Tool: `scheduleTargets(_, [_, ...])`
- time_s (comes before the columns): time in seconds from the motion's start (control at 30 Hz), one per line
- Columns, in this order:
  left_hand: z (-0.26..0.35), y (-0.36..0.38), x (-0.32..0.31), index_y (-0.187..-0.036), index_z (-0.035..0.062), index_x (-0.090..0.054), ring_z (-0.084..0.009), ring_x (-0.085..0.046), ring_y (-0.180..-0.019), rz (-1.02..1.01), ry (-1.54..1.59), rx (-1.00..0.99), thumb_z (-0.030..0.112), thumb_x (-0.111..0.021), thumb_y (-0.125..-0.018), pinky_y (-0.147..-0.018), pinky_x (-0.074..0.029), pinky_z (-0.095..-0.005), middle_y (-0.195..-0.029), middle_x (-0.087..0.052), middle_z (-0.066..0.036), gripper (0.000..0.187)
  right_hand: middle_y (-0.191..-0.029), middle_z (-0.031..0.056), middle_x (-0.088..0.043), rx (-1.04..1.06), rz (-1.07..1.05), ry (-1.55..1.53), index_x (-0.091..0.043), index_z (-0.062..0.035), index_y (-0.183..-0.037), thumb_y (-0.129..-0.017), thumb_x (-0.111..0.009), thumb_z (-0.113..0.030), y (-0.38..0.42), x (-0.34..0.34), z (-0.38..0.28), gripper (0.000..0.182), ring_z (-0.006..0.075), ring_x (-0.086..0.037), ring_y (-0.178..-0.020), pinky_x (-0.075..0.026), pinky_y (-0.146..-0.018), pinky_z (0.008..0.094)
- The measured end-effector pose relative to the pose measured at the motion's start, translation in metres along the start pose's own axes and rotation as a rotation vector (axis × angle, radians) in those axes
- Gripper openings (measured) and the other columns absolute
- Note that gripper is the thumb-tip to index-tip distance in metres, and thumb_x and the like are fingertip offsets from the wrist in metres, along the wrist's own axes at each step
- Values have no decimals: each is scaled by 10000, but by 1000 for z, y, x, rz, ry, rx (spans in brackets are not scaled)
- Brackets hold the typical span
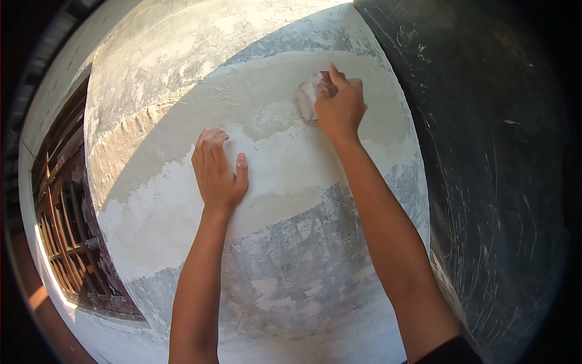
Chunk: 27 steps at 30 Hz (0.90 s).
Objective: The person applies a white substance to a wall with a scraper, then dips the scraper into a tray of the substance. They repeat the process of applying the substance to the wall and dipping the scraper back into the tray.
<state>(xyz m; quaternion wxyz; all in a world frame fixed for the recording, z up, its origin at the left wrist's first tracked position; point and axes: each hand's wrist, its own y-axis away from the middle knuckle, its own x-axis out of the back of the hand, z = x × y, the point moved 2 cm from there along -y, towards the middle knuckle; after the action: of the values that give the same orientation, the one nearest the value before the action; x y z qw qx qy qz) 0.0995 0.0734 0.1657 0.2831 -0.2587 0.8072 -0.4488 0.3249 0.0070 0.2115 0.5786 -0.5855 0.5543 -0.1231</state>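
My right hand (341, 106) is closed round a pale, whitish pad (307, 97) with a dark red part near the fingers. The pad lies against the upper part of the wall (285, 151), on grey-beige plaster. My left hand (218, 170) is lower and to the left, its fingers apart and bent a little, resting on the wall over a white band of plaster. It holds nothing. Below the white band the wall is rough, mottled grey.
A brown wooden window (73, 236) with slats is set in the wall at the left. A dark, scratched surface (497, 151) runs down the right side. Sunlight falls on the upper left of the wall, with a curved shadow edge.
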Motion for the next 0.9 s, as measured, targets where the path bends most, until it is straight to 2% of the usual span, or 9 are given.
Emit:
scheduleTargets(0.07, [-3, 1, -1, -1180, 53, -470, -371, -406, -1280, 7, -11, -3, 155, -571, -802, -1038, -304, -460, -1253, -505, -147, 404, -1142, 68, -583, 47, -117, -38, -610, -167, -1265, -797, -589, -92, 7, -11, -3, 474, 222, -508, -1109, -329, -975, 487])
scheduleTargets(0.13, [-4, 2, -2, -1169, 54, -477, -369, -408, -1275, 17, -27, -13, 172, -579, -795, -1027, -313, -457, -1242, -509, -144, 406, -1149, 67, -586, -61, -183, 178, -618, -161, -1257, -796, -593, -113, 3, -15, 0, 464, 210, -504, -1108, -335, -959, 486])
scheduleTargets(0.27, [-3, 1, 0, -1170, 50, -478, -361, -424, -1253, 24, -18, -1, 151, -563, -815, -1023, -313, -453, -1220, -515, -144, 378, -1069, 65, -585, 7, 193, 303, -629, -141, -1242, -804, -595, -64, -22, 35, 21, 446, 192, -496, -1108, -353, -915, 481])
scheduleTargets(0.3, [-2, 0, 0, -1179, 44, -475, -356, -431, -1248, 21, -23, 6, 129, -548, -834, -1026, -309, -451, -1218, -516, -148, 362, -1069, 65, -585, 8, 191, 309, -629, -141, -1242, -804, -595, -64, -21, 41, 26, 446, 192, -496, -1108, -353, -915, 481])
scheduleTargets(0.4, [-2, 0, -4, -1178, 48, -483, -337, -440, -1227, 29, -66, 10, 106, -526, -860, -1014, -316, -442, -1204, -521, -136, 326, -1068, 80, -574, 110, 103, 216, -620, -134, -1255, -809, -615, -50, -10, 61, 30, 453, 217, -532, -1065, -406, -895, 436])
scheduleTargets(0.5, [3, -1, -5, -1175, 53, -493, -317, -443, -1214, 10, -89, 5, 91, -512, -879, -1003, -320, -435, -1205, -522, -125, 299, -1085, 109, -546, -18, -57, 205, -596, -129, -1287, -815, -636, -64, 9, 80, 35, 478, 273, -596, -1012, -474, -895, 349])
scheduleTargets(0.67, [18, 2, -4, -1146, 60, -507, -296, -444, -1188, 4, -125, -11, 107, -566, -850, -975, -334, -421, -1167, -526, -113, 304, -1065, 124, -540, -85, -219, 179, -585, -124, -1300, -815, -630, -44, 36, 114, 54, 493, 278, -596, -1033, -474, -906, 357])
scheduleTargets(0.77, [52, 20, -2, -1173, 38, -492, -333, -439, -1198, -5, 65, 40, 106, -545, -845, -987, -315, -435, -1185, -524, -141, 339, -1051, 122, -543, -136, -295, 172, -598, -122, -1287, -814, -624, -7, 57, 132, 63, 488, 265, -597, -1025, -473, -900, 343])
scheduleTargets(0.9, [118, 56, 0, -1130, 19, -510, -364, -478, -1135, -111, 362, -66, 109, -577, -778, -955, -335, -462, -1146, -537, -154, 369, -1037, 111, -545, -203, -431, 86, -633, -107, -1243, -811, -605, 46, 95, 153, 80, 459, 241, -589, -985, -467, -887, 318])
